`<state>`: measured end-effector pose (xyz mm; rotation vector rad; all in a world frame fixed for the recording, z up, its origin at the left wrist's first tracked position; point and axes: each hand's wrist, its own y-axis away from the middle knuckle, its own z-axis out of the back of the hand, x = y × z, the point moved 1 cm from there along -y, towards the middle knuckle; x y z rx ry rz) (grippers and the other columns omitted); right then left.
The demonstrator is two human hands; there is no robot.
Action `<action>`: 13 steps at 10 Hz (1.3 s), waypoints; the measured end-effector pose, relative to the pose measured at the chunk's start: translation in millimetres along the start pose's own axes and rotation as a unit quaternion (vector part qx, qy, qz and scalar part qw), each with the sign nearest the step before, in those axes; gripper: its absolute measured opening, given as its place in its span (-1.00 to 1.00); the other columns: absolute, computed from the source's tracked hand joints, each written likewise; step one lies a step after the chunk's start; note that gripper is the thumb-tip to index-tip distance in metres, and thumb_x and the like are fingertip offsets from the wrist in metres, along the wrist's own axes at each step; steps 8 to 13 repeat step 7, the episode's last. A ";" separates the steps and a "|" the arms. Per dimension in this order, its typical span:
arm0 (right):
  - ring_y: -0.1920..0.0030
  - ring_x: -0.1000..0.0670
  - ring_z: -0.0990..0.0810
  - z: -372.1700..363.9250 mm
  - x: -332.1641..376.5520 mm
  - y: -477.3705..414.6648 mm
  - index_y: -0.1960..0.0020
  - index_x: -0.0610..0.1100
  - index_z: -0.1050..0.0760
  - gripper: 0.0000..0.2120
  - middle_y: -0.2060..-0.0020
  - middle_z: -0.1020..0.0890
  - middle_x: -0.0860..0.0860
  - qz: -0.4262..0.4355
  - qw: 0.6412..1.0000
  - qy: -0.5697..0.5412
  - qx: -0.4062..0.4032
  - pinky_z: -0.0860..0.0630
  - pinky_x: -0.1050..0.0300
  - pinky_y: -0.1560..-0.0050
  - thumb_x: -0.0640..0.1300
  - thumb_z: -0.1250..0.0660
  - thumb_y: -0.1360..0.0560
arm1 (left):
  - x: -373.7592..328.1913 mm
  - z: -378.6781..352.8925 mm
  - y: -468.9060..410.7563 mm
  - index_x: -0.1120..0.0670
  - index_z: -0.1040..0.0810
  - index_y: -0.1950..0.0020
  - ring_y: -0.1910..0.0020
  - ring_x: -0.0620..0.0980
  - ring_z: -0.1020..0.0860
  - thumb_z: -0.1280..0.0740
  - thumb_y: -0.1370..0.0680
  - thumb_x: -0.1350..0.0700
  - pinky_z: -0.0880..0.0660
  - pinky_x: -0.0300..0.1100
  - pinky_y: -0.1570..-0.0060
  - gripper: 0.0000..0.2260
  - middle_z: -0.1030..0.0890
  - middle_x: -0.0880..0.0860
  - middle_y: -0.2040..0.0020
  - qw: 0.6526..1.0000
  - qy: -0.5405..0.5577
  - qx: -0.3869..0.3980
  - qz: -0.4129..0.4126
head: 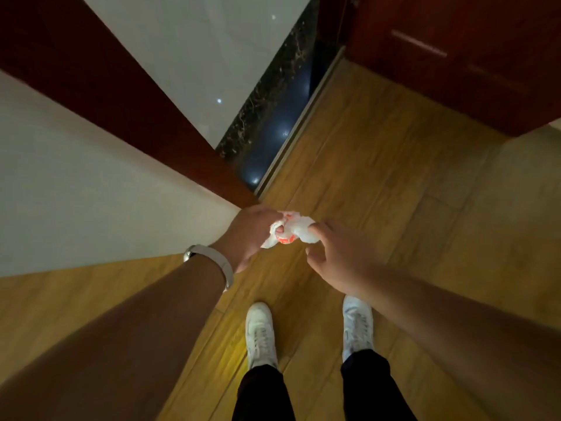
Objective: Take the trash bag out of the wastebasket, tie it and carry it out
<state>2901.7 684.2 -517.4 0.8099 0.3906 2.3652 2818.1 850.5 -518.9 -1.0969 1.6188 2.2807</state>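
Trash bag, bunched white-and-red, strung crosswise between my hands: left hand fingers hooked through its loop, right hand fingers pinching its end.

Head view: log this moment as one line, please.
stage: tying | trash bag: white-orange, bunched, held above wood floor | left hand: gripping bag | right hand: pinching bag | wastebasket: unseen

Dim, warm indoor light — the wooden floor glows yellow near the shoes. Small ceiling-light reflections dot the glossy tile. Wide-angle distortion bends the edges; both forearms look soft, slightly blurred.
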 end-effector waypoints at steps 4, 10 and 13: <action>-0.31 -0.08 -0.42 -54.2 -40.6 -14.6 -0.39 -0.05 -0.39 -0.55 -0.35 -0.44 -0.04 -0.008 0.998 0.053 0.033 -0.45 -0.06 -0.17 0.10 -0.23 -0.56 | 105.7 14.9 -88.0 0.12 -0.60 0.10 0.03 0.05 -0.56 -0.30 -0.52 0.13 -0.49 -0.01 -0.10 -0.89 -0.61 0.10 0.10 0.987 0.073 -0.073 0.124; -0.35 -0.09 -0.40 -19.3 -18.7 1.1 -0.39 -0.05 -0.37 -0.55 -0.37 -0.42 -0.04 0.005 0.996 0.070 0.047 -0.43 -0.06 -0.24 0.10 -0.20 -0.56 | 93.1 27.0 -48.5 0.09 -0.55 0.05 0.05 0.10 -0.51 -0.34 -0.49 0.14 -0.42 -0.02 0.04 -0.93 -0.56 0.16 0.00 0.983 0.044 -0.159 0.084; -0.35 -0.09 -0.40 -19.3 -18.7 1.1 -0.39 -0.05 -0.37 -0.55 -0.37 -0.42 -0.04 0.005 0.996 0.070 0.047 -0.43 -0.06 -0.24 0.10 -0.20 -0.56 | 93.1 27.0 -48.5 0.09 -0.55 0.05 0.05 0.10 -0.51 -0.34 -0.49 0.14 -0.42 -0.02 0.04 -0.93 -0.56 0.16 0.00 0.983 0.044 -0.159 0.084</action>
